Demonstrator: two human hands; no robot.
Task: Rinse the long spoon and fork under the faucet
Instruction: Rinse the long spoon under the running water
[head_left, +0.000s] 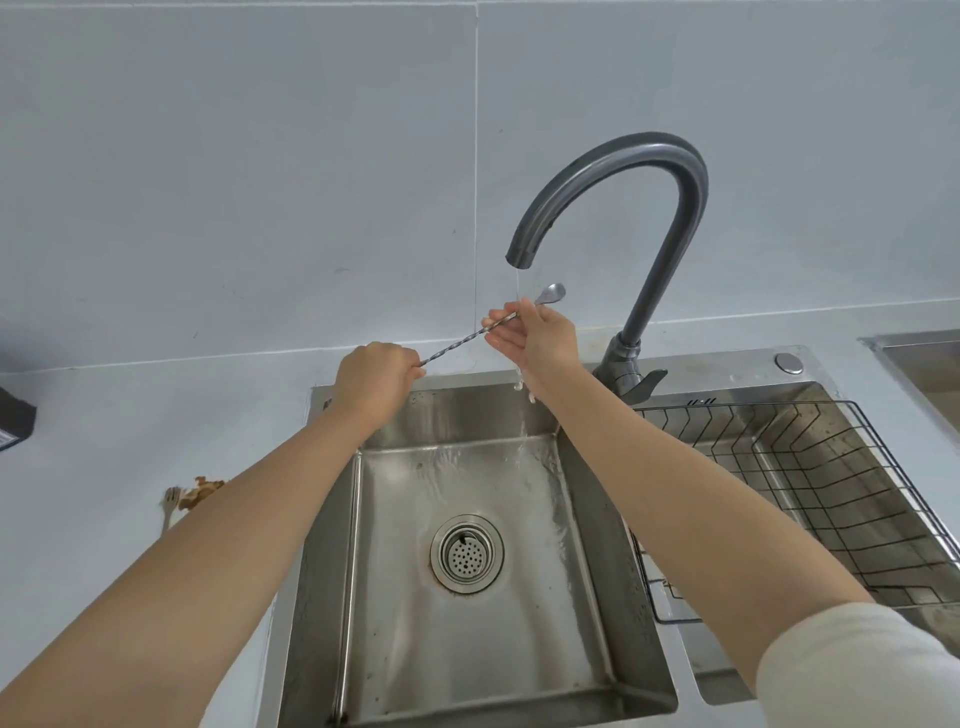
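Note:
A long metal spoon (457, 340) with a twisted handle is held level under the grey faucet (613, 208). My left hand (376, 376) grips the handle's end. My right hand (537, 338) pinches the handle near the bowl, which sticks out past my fingers to the right. A thin stream of water falls from the spout onto my right hand and runs down into the steel sink (618, 597). The fork (170, 506) lies on the counter left of the sink, next to brown food scraps (200, 493); my left forearm hides most of its handle.
A black wire basket (810, 499) sits in the right basin. The drain strainer (466, 555) is in the middle of the left basin. A dark box (15, 421) stands at the counter's far left. The faucet lever (647, 384) points right at the base.

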